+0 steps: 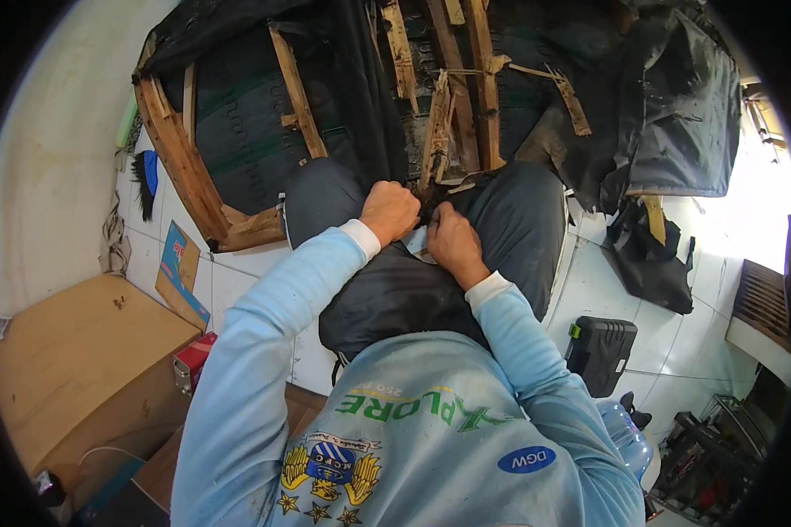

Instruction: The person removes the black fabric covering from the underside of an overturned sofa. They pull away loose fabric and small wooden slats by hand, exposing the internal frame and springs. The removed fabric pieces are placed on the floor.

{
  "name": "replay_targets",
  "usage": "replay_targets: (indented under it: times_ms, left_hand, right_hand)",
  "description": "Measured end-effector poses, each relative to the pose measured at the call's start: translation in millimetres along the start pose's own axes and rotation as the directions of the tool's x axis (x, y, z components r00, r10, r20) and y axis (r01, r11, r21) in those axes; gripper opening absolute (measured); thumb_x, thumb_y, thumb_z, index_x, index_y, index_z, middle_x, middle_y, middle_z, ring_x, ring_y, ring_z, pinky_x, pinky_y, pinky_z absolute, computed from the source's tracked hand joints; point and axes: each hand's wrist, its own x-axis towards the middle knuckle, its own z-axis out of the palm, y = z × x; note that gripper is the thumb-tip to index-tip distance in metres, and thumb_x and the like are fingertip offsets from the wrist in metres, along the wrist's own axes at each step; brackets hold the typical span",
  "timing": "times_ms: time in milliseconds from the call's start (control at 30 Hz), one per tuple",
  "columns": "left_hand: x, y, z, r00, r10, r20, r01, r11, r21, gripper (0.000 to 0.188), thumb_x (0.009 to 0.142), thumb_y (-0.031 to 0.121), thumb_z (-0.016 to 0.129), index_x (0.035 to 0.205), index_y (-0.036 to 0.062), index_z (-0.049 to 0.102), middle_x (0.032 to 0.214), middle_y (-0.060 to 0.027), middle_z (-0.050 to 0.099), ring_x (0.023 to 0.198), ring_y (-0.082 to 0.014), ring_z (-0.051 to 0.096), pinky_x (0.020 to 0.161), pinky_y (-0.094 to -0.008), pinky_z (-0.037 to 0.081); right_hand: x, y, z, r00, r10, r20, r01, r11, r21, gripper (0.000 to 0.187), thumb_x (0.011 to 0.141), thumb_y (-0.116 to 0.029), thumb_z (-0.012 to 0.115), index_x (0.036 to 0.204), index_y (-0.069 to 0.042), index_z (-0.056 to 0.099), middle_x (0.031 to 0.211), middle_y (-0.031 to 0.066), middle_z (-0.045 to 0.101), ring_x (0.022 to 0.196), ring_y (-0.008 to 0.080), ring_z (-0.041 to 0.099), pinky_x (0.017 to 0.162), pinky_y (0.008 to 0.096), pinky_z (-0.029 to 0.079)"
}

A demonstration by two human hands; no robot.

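Note:
An overturned sofa frame (185,162) with bare wooden rails, wavy springs and dark lining lies in front of me, close against my knees. My left hand (390,213) is closed in a fist at the frame's near edge, between my thighs. Just right of it, my right hand (454,241) has its fingers curled in; a small pale piece shows beside it, too little to name. What either hand grips is hidden by the fingers. Splintered wood (437,132) stands right beyond the hands. Torn black covering (677,110) hangs over the frame's right side.
On the tiled floor at right are a black tool case (599,356), a torn black scrap (655,259) and a clear blue water jug (624,435). At left are a wooden panel (88,360), a red box (193,362), a cardboard piece (180,272) and a blue-and-black brush (147,183).

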Motion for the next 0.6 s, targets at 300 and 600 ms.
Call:
replay_targets:
  times_ms: [300,600]
  left_hand:
    - [11,20,11,0.989,-0.129,0.075,0.112,0.974,0.196,0.022,0.094,0.031,0.069,0.091,0.0126,0.081,0.095,-0.0045,0.076,0.102,-0.0230,0.066,0.067,-0.0404,0.055]
    - [26,39,18,0.903,-0.412,0.123,0.428,0.889,-0.164,0.027,0.095,0.024,0.064,0.108,0.0039,0.076,0.102,-0.0116,0.079,0.103,-0.0325,0.074,0.078,-0.0406,0.061]
  right_hand:
    - [75,4,6,0.969,0.195,-0.154,-0.147,0.949,0.279,0.057,0.081,-0.040,0.090,0.110,0.002,0.064,0.103,0.0271,0.075,0.098,0.0450,0.073,0.085,0.0497,0.057]
    - [98,5,-3,0.948,0.300,-0.102,-0.278,0.942,0.190,0.059,0.077,-0.047,0.092,0.105,0.000,0.070,0.104,0.0252,0.076,0.103,0.0428,0.074,0.090,0.0501,0.057]
